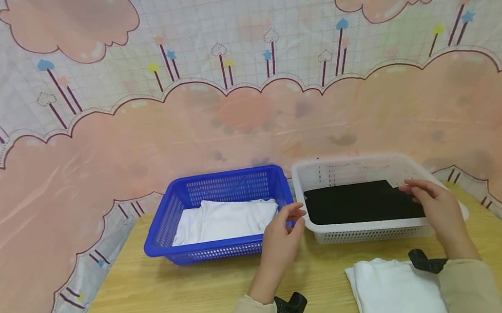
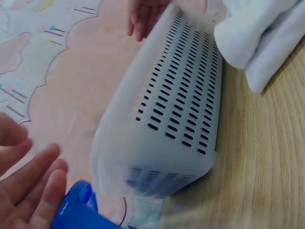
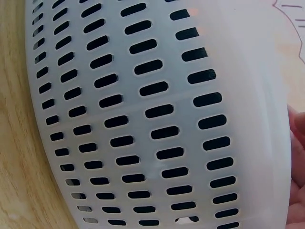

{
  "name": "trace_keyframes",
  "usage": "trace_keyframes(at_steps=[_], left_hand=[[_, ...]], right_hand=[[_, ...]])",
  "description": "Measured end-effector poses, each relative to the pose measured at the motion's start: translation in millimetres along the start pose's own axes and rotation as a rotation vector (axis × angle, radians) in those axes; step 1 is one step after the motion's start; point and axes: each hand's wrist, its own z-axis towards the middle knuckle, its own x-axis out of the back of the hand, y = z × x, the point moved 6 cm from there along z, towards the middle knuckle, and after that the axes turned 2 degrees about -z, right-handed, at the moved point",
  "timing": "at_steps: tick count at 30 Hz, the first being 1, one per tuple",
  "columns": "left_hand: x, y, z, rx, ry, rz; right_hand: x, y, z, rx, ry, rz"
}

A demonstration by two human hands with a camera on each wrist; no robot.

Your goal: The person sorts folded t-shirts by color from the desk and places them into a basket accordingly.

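Note:
Between the two baskets, my left hand (image 1: 280, 235) hovers with loosely bent fingers and nothing in its grasp. It overlaps the blue basket's right front corner in the head view, its fingertips near the left rim of the white basket (image 1: 371, 231). Black cloth (image 1: 358, 203) lies flat inside that white basket. Over its right end is my right hand (image 1: 443, 212), fingers slightly bent and holding nothing. In the right wrist view the basket's perforated wall (image 3: 138, 114) fills most of the picture, and only part of a hand (image 3: 298, 167) shows behind the rim.
White cloth (image 1: 232, 220) lies in the blue basket (image 1: 220, 250) on the left. A folded white cloth (image 1: 394, 290) rests on the wooden table (image 1: 156, 301) in front of the white basket, partly covered by my right sleeve. A patterned curtain (image 1: 247, 126) hangs behind both baskets.

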Motion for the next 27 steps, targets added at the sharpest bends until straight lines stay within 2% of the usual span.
trace_keyframes(at_steps=[6,10,12,14,17,19,21,27], left_hand=[[6.7,6.3,-7.7,0.018,-0.115,-0.035],[15.1,4.1,-16.4,0.085,-0.148,-0.063],[19.1,1.3,-21.1,0.119,-0.153,-0.076],[19.4,-1.9,-24.6,0.141,-0.161,-0.078],[12.5,-6.0,-28.0,0.162,-0.191,-0.126],[5.1,-8.7,-31.6,0.184,-0.227,-0.168],[-1.9,-12.1,-36.1,0.22,-0.265,-0.214],[-14.6,-19.6,-50.8,0.315,-0.334,-0.265]], right_hand=[[-0.7,-6.3,-2.9,0.021,-0.026,0.15],[-6.1,-13.9,-7.3,0.021,-0.069,0.243],[-9.0,-17.9,-9.6,0.021,-0.084,0.235],[-10.3,-21.2,-11.6,0.023,-0.076,0.183],[-11.4,-25.8,-16.3,0.051,-0.071,0.119],[-11.5,-28.7,-20.5,0.074,-0.069,0.139],[-11.3,-32.5,-27.0,0.106,-0.074,0.202],[1.5,-38.4,-57.9,0.169,-0.127,0.577]])
